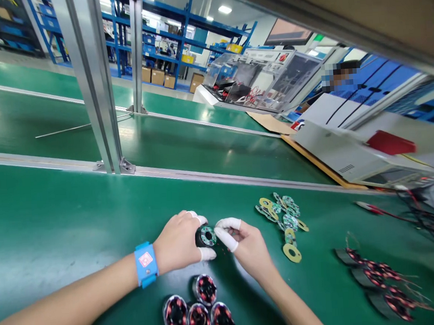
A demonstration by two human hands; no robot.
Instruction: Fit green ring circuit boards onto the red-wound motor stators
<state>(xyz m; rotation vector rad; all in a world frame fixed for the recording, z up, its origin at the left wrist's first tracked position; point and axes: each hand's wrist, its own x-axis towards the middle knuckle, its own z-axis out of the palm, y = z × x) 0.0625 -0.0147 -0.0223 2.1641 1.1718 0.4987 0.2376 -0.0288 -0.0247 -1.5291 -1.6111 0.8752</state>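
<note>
My left hand (183, 240), with white finger cots and a blue wrist strap (146, 265), is wrapped round a motor stator (198, 238). On the stator's face, turned toward the right, sits a ring-shaped green circuit board (208, 236). At the board's right edge my right hand (244, 239) has its cotted thumb and forefinger pinched together; whatever lies between the tips is too small to make out. Below the hands, several stators with copper windings (199, 320) stand grouped near the bottom edge.
Right of my hands lies a loose pile of green circuit boards and yellow rings (291, 252). Farther right are wound stators with loose wires (388, 284) and a red-tipped probe lead (369, 207). An aluminium post (100, 91) rises at the bench's back rail; a white instrument (348, 149) stands back right.
</note>
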